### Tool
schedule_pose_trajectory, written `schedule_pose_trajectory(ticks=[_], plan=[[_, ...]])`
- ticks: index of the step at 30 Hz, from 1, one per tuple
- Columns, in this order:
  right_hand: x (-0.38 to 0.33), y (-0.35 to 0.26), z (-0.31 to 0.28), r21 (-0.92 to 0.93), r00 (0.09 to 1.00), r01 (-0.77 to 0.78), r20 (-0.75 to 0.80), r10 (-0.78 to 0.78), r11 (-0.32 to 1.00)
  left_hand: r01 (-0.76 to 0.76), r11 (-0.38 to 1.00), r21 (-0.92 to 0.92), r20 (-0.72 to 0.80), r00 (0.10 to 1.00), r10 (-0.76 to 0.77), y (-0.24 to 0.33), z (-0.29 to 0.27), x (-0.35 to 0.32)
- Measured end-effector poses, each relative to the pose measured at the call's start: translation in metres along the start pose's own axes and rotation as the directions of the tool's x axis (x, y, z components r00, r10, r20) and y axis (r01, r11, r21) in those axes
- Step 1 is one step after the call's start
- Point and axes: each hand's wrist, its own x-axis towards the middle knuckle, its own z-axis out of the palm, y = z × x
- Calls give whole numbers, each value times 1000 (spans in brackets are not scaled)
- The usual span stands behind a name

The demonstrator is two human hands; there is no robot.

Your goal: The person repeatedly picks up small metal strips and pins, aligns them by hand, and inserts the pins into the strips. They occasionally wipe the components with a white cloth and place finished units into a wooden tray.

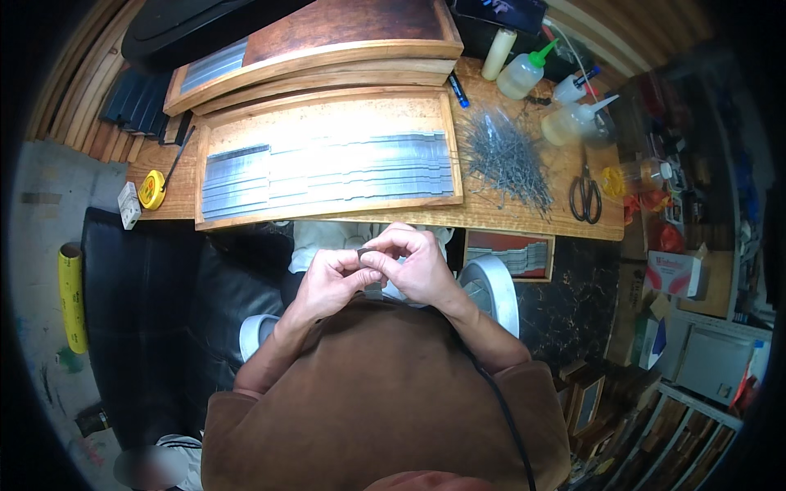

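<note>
In front of my chest, just short of the table's near edge, my left hand (329, 284) and my right hand (415, 263) meet at the fingertips. Both are closed in a pinch around a small dark piece (363, 253), mostly covered by the fingers, so its kind does not show. Past my hands, a shallow wooden tray (327, 214) lies on the table, holding rows of thin grey metal strips (360, 168). To its right is a heap of thin grey wire-like pieces (512, 164), partly in clear plastic.
Stacked wooden trays (327, 69) stand behind. Black scissors (585, 196) and squeeze bottles, one green-capped (521, 75), sit at the right. A yellow tape measure (152, 190) lies at the left corner. Below the table edge is another tray (550, 254) of strips.
</note>
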Motion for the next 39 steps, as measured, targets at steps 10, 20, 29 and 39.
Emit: schedule_pose_trajectory(ticks=[10,20,29,39], plan=[[-49,9,-13,-211,928,142,369,-56,967,34,839,-544,-32,998,-61,-32,-18,0],[-96,80,30,146,993,115,-40,-110,983,311,888,-340,209,945,-251,-27,5,34],[-73,94,29,133,987,109,-133,-91,985,341,877,-338,225,934,-277,-21,-1,62],[-71,83,26,-3,981,123,-149,-122,992,214,907,-362,181,971,-157,-33,5,58]])
